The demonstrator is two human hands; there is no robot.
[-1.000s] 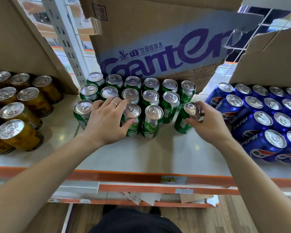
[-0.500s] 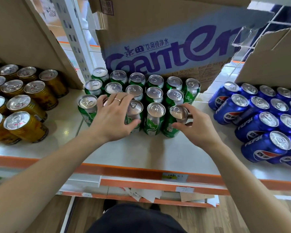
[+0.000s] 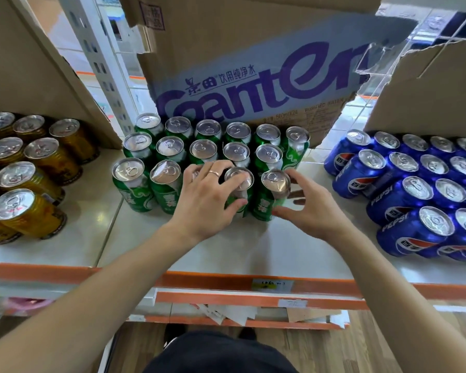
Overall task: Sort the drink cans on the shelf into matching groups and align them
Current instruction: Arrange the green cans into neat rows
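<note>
Hands on green block | left hand (image 3: 209, 200) clasping front-row green can (image 3: 240, 192) to steady row | right hand (image 3: 304, 208) fingers spread, loosely cupping end can (image 3: 273, 196) — nudging flush | shelf (image 3: 253, 246) centre — between gold cans (image 3: 27, 211) and blue cans (image 3: 414, 230)

sprite cans (image 3: 207, 154) between tea cans (image 3: 30, 168), pepsi cans (image 3: 420, 184)
</note>
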